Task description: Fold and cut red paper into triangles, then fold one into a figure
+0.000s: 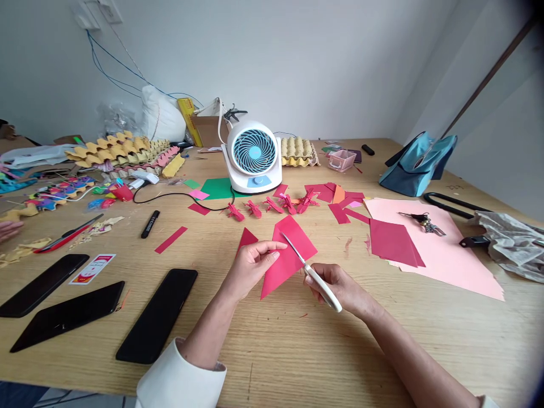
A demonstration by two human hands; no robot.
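Note:
My left hand (255, 266) pinches the edge of a red sheet of paper (289, 263) between thumb and fingers. White-handled scissors (318, 280) are gripped in my right hand (335, 286), their blades lying across the red paper and pointing up and left. A smaller red triangle of paper (246, 239) shows just behind my left fingers. Beyond the sheet, several small folded red paper figures (255, 209) stand in a row on the wooden table (238, 357). Part of my right fingers is hidden behind the scissor handles.
A white fan (255, 153) stands behind the red figures. Several black phones (157, 314) and a black marker (150, 224) lie to the left. On the right are red sheets (393, 241) on pink paper (450, 266), keys (425, 222) and a blue bag (416, 167). Another person's hand (9, 229) shows far left.

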